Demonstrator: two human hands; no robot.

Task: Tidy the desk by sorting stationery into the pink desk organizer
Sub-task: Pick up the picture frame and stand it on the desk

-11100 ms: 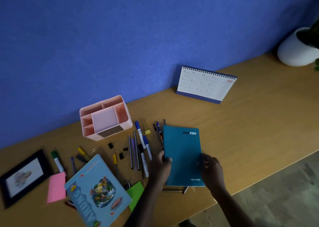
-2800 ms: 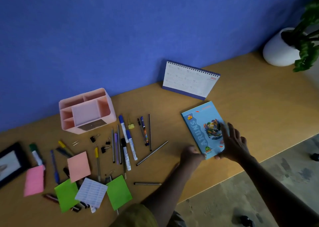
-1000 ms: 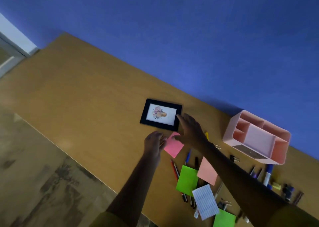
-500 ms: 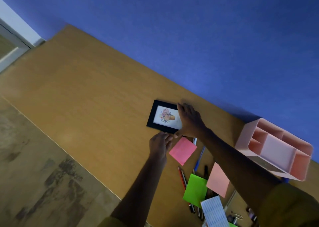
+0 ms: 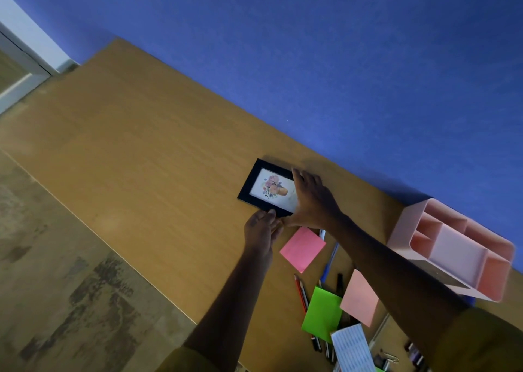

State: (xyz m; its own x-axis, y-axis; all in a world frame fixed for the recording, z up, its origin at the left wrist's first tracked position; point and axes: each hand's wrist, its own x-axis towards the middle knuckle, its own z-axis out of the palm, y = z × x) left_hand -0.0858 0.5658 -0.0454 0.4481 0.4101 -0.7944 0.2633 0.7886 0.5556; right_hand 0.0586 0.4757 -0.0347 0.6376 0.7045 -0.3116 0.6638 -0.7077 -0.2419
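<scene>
By far wall: right hand (image 5: 312, 202) flat across picture frame (image 5: 266, 187), left hand (image 5: 261, 230) hold on near rim unclear; slide frame squarely.

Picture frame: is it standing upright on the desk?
No, the picture frame lies flat and face up on the desk, the right hand over one end and the left hand at its near edge.

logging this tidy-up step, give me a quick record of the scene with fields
picture frame: lies on desk
left hand: fingertips touch frame's near edge
right hand: lies over frame's right end
pink desk organizer: right of both hands, no stationery seen inside
loose items: pink sticky note, green sticky note, blue pen, all on desk
</scene>
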